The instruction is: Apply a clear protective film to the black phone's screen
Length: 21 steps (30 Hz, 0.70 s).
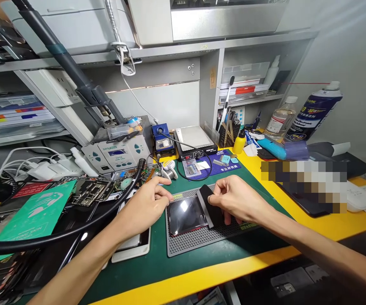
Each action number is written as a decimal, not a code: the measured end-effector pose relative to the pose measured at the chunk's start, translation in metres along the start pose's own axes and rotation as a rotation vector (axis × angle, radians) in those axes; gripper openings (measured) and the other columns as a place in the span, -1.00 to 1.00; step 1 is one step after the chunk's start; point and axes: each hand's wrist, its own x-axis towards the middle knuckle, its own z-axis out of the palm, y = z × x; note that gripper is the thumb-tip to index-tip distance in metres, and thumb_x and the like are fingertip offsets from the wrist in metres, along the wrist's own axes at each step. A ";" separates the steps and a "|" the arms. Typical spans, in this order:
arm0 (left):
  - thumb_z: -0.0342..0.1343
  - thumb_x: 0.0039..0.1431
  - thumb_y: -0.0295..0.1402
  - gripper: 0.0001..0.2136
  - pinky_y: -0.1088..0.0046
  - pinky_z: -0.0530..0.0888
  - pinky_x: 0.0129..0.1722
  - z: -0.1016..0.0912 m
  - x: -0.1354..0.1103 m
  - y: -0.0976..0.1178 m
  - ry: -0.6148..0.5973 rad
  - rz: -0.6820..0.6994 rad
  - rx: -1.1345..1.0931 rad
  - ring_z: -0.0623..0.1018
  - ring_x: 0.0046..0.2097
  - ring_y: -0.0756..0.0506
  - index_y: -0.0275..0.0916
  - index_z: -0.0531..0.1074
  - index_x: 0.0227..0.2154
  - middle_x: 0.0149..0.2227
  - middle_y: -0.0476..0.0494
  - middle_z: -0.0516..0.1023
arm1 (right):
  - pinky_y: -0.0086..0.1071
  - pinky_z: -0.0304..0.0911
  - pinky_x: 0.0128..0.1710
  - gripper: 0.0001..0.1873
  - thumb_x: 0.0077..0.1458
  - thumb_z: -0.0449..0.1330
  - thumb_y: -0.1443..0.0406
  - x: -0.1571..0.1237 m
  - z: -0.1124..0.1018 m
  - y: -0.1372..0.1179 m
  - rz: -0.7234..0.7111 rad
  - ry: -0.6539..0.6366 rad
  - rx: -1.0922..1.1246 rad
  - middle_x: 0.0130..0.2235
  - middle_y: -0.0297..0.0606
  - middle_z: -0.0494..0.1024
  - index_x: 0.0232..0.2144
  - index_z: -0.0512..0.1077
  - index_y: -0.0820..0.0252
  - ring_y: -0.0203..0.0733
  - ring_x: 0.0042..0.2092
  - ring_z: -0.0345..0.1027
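Right hand [234, 197]: fingers pinching one black piece [216, 216]!
Left hand [148, 205]: half-curled, hold unclear
Glossy device [186, 218]: one, between both hands

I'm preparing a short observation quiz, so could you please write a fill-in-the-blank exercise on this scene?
The right hand holds a black pad with an edge strip coloured ____.
The perforated mat beneath the glossy device lies on a larger mat coloured ____.
The tabletop's front edge is coloured ____.
Missing words: grey; green; yellow.
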 end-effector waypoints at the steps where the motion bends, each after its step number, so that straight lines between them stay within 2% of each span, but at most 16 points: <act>1: 0.01 0.09 -0.42 -0.62 0.24 0.43 -0.14 0.000 0.000 0.001 0.000 -0.006 -0.009 0.57 -0.19 -0.16 -0.25 0.30 0.02 -0.23 -0.12 0.58 | -0.57 -0.01 -0.82 -0.79 -0.03 0.18 0.29 0.000 0.000 0.000 0.002 -0.001 0.001 -0.78 -0.39 0.43 -0.60 0.22 0.09 -0.22 -0.71 0.39; 6: 0.01 0.11 -0.42 -0.62 0.29 0.47 -0.26 -0.002 0.001 0.003 -0.010 -0.050 -0.080 0.61 -0.24 -0.14 -0.25 0.27 0.03 -0.19 -0.15 0.56 | -0.59 -0.08 -0.82 -0.79 -0.05 0.17 0.30 0.000 0.000 0.000 -0.001 -0.001 0.014 -0.79 -0.40 0.40 -0.61 0.20 0.09 -0.22 -0.70 0.40; 11: 0.04 0.11 -0.41 -0.62 0.34 0.49 -0.33 -0.003 -0.001 0.007 0.020 -0.090 -0.143 0.61 -0.29 -0.09 -0.26 0.29 0.02 -0.08 -0.22 0.52 | -0.58 -0.02 -0.82 -0.80 -0.06 0.18 0.29 0.000 0.000 0.002 -0.006 -0.002 0.023 -0.78 -0.40 0.42 -0.59 0.20 0.08 -0.16 -0.67 0.46; 16: 0.07 0.12 -0.38 -0.65 0.36 0.49 -0.35 -0.006 -0.003 0.011 0.030 -0.083 -0.197 0.64 -0.22 -0.14 -0.27 0.34 -0.01 -0.09 -0.23 0.54 | -0.58 0.00 -0.82 -0.80 -0.05 0.18 0.28 0.001 0.000 0.004 -0.010 -0.002 0.027 -0.79 -0.41 0.41 -0.59 0.20 0.08 -0.17 -0.66 0.46; 21: 0.11 0.10 -0.40 -0.67 0.37 0.49 -0.34 -0.007 -0.003 0.020 0.022 -0.049 -0.254 0.62 -0.27 -0.10 -0.25 0.39 -0.03 -0.10 -0.18 0.57 | -0.58 -0.02 -0.83 -0.80 -0.06 0.15 0.30 0.001 -0.001 0.002 -0.022 -0.001 0.016 -0.79 -0.39 0.41 -0.62 0.21 0.09 -0.22 -0.70 0.40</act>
